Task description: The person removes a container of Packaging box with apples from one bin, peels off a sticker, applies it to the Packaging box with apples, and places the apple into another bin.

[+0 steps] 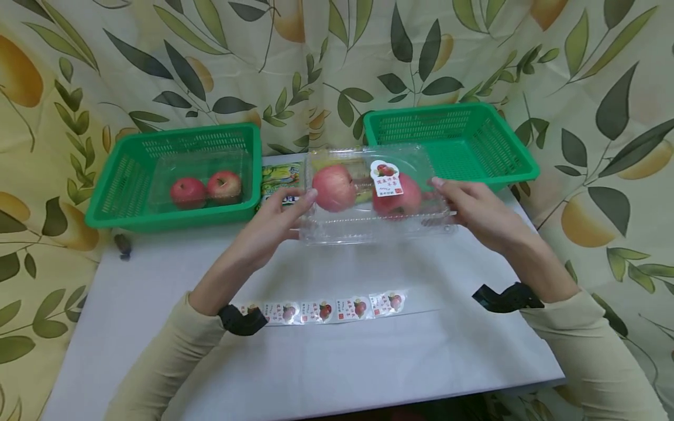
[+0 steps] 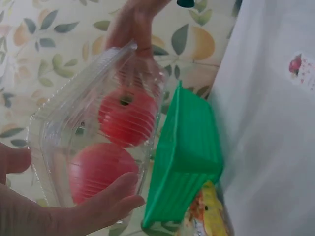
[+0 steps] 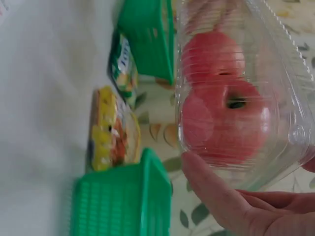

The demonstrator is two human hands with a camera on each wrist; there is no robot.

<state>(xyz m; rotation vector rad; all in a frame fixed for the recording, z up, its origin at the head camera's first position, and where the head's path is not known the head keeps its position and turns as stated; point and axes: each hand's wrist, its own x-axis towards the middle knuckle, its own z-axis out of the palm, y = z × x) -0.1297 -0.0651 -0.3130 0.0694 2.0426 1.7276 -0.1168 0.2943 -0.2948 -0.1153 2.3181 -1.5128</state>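
Note:
Both hands hold a clear plastic clamshell box [image 1: 363, 229] above the white table, one at each end. Inside lie two red apples, a left one [image 1: 334, 188] and a right one [image 1: 405, 202]. A white apple-print sticker [image 1: 388, 186] is on the lid over the right apple. My left hand [image 1: 271, 225] grips the box's left end, thumb on top and fingers underneath. At the opposite end, my right hand [image 1: 481, 216] grips it the same way. In the right wrist view, the right hand's fingers [image 3: 211, 189] lie against the ribbed underside.
A strip of apple stickers [image 1: 323, 311] lies on the table in front. The left green basket [image 1: 168, 223] holds another clear box with two apples. Behind the held box stands the right green basket [image 1: 511, 172]. Between the baskets are a green packet [image 1: 281, 174] and a yellow packet [image 3: 108, 135].

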